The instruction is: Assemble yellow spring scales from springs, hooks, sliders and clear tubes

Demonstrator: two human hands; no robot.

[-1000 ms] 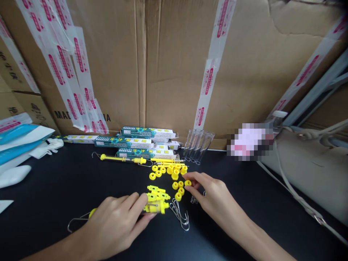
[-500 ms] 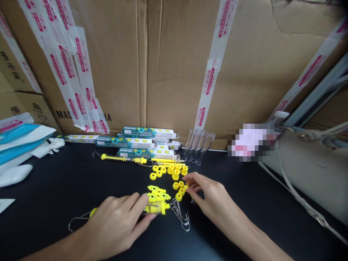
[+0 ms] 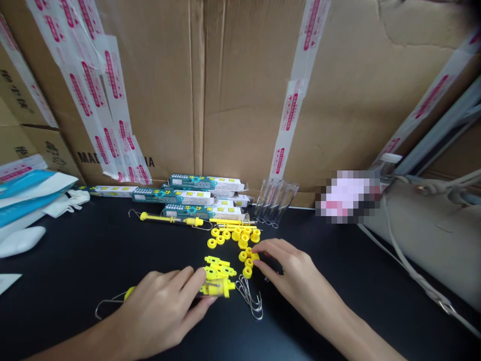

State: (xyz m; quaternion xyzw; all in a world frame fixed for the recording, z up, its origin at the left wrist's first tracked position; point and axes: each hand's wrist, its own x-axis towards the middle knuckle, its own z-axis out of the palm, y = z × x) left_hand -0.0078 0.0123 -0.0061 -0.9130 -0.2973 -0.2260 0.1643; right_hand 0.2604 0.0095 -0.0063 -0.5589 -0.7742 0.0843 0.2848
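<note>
A: What has the left hand (image 3: 160,313) got?
B: Its fingers curl closed around a slim yellow plastic spring scale (image 3: 130,293), whose bent wire hook trails at nine o'clock over the black tabletop (image 3: 75,286). A chunky yellow plastic end piece (image 3: 220,287) sticks out at three o'clock from the fingers.
A: And the right hand (image 3: 296,276)?
B: Half-curled, fingertips at a small yellow plastic ring (image 3: 254,256) at nine o'clock from the palm. Whether it's pinched, I can't tell.
A: What's nearby?
B: A heap of matching rings (image 3: 235,235) at eleven o'clock, flat yellow plastic strips (image 3: 218,267) touching the end piece, and bent steel wire hooks (image 3: 248,298) between the hands
</note>
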